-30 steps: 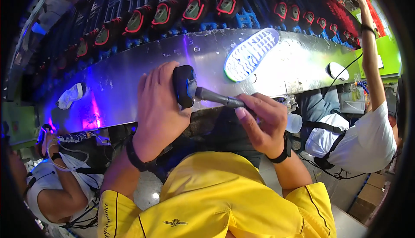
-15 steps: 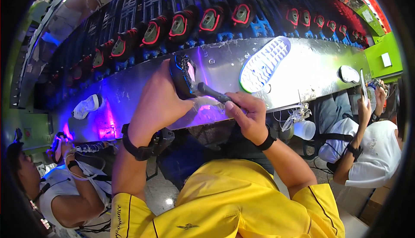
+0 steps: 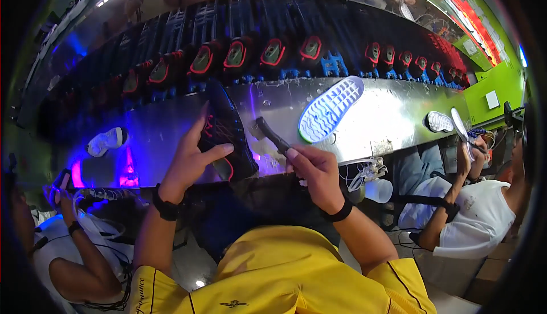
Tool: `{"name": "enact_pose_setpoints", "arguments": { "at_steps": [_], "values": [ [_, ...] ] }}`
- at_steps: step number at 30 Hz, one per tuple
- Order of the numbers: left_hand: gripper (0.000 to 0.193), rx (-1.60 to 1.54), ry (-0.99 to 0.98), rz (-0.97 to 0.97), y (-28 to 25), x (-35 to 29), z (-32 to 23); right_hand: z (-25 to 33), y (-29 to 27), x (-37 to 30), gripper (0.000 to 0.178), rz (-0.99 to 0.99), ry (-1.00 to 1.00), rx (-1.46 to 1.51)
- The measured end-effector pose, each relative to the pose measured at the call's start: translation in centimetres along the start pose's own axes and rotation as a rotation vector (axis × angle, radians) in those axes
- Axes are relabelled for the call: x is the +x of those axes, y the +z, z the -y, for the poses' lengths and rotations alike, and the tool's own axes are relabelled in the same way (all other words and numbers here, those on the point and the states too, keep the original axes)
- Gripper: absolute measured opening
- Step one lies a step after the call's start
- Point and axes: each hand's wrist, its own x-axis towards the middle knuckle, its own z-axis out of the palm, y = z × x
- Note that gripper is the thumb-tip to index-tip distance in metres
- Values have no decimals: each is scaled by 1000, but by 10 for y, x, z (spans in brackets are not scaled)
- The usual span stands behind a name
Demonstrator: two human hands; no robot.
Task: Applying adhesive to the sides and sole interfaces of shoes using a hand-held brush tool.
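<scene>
We see the left hand [image 3: 191,157] grasping a black shoe with red laces [image 3: 231,129], its grip spread to the shoe's width, thumb laid across the side by the red-rimmed opening. The shoe is tilted over the tabletop [image 3: 393,103], reaching its near edge. The right hand's [image 3: 316,174] grip is closed tightly, pinching the handle end of a dark brush [image 3: 276,138]; its head hangs just beside the shoe (whether they touch, we cannot tell). Near the tabletop's far edge lies a white-and-blue shoe sole [image 3: 332,109], tread up.
</scene>
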Motion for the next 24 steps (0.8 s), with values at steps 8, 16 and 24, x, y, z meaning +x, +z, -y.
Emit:
{"name": "enact_pose_setpoints", "arguments": {
  "at_steps": [8, 16, 24],
  "values": [
    [93, -257, -70, -18, 22, -35, -25, 15, 6, -19, 21, 17, -128, -222],
    [97, -158, -3, 108, 25, -45, -34, 23, -9, -32, 19, -89, -280, -317],
    [99, -132, -31, 153, 35, -48, -53, 43, -26, -33, 16, 1, -409, -609]
  ]
}}
